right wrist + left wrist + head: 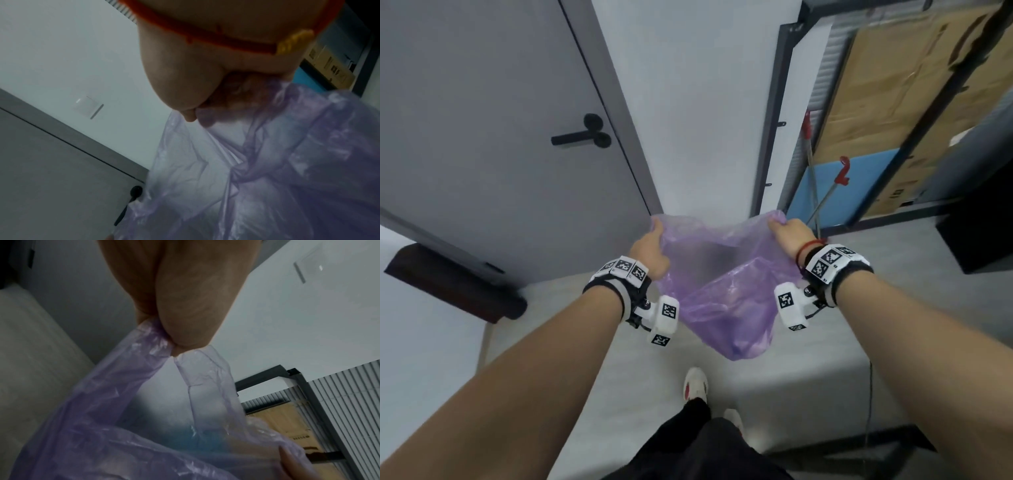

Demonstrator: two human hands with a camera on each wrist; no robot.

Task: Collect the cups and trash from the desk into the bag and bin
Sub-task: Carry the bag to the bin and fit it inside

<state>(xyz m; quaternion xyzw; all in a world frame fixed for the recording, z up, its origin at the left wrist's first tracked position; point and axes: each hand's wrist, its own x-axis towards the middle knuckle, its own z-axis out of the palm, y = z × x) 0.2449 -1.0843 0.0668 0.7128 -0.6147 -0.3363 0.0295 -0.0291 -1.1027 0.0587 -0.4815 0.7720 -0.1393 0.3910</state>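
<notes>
A thin purple plastic bag hangs in the air in front of me, its mouth spread wide between my two hands. My left hand pinches the left edge of the bag's rim. My right hand grips the right edge of the rim. In the left wrist view the left hand pinches a bunched strip of the bag. In the right wrist view the right hand has its fingers curled into the bag's film. Pale shapes show faintly in the bag's bottom. No desk, cups or bin are in view.
A grey door with a black lever handle stands at the left. At the right is a dark metal shelf frame with cardboard boxes, a blue panel and red-handled tools. My feet stand on the grey floor.
</notes>
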